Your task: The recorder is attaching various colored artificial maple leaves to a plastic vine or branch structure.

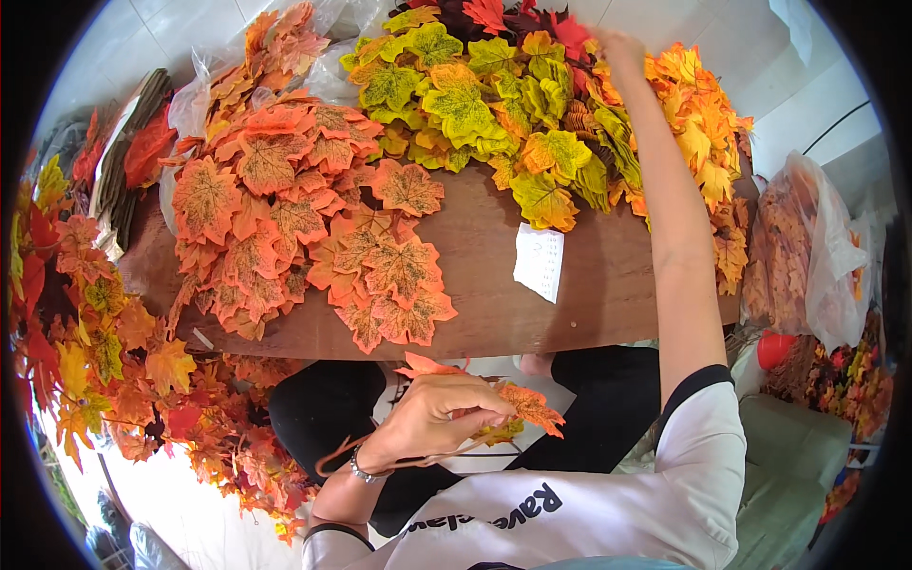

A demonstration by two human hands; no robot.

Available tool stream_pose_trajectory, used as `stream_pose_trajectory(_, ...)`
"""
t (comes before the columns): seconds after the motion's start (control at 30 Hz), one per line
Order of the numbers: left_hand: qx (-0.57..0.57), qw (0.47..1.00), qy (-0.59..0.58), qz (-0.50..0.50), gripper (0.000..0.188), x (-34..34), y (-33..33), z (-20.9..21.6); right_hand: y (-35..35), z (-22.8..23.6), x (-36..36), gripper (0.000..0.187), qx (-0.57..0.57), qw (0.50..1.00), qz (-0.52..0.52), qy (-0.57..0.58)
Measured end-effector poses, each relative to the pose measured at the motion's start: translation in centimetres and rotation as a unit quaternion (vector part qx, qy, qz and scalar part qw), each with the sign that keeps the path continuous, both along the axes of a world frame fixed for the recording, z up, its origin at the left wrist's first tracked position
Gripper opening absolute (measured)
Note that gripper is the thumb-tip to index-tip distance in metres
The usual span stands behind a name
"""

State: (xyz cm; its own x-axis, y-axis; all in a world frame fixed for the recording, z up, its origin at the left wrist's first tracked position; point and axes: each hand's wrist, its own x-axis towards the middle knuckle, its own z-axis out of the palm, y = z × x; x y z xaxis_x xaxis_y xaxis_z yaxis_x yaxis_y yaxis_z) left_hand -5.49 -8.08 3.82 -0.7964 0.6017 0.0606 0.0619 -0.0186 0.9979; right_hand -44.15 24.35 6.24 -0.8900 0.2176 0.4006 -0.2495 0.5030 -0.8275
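In front of my lap, my left hand (439, 415) is closed round a garland of artificial maple leaves. Its thin tan stem (418, 462) loops below the wrist. An orange leaf (530, 407) on it sticks out past my fingers, and a yellow-green one shows partly beneath. My right arm stretches to the back of the table, where my right hand (619, 52) is at the edge of red leaves (572, 36). Those fingers are small and blurred, so their grip is unclear. Near that forearm lie heaps of yellow-green leaves (465, 106) and yellow-orange leaves (701, 133).
Orange leaves (271, 180) are heaped on the left of the brown table (475, 285). A white paper slip (539, 263) lies mid-table. Finished-looking leaf strands (171, 366) hang at the left. A clear plastic bag (806, 247) of leaves stands at the right, above a grey-green seat (793, 465).
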Motion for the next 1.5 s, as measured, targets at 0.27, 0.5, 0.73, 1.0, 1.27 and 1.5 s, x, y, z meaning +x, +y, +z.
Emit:
stream_pose_trajectory(0.27,0.003,0.999,0.030,0.010,0.006,0.4,0.5,-1.0,-0.5,5.8,2.0,0.022,0.028,0.997,0.055,0.044)
stream_pose_trajectory(0.5,0.014,0.999,0.030,-0.007,0.006,0.9,0.9,-0.4,0.3,8.5,10.3,0.015,-0.001,0.988,0.073,0.137)
stream_pose_trajectory(0.73,-0.016,1.000,0.013,-0.012,0.008,1.3,1.4,0.4,-2.5,1.1,19.9,0.018,0.080,0.969,0.228,-0.052)
stream_pose_trajectory(1.0,-0.018,1.000,-0.017,0.008,0.010,1.6,1.9,0.1,-0.7,-2.6,21.6,0.011,0.250,0.960,0.078,0.096)
stream_pose_trajectory(1.27,0.037,0.995,-0.081,0.040,0.009,1.6,1.8,-0.5,-1.5,-3.1,20.2,0.010,0.453,0.858,0.067,0.233)
stream_pose_trajectory(1.5,0.175,0.960,-0.133,0.174,0.010,1.0,1.3,-0.8,-5.6,0.8,25.6,0.018,-0.187,0.968,0.167,-0.018)
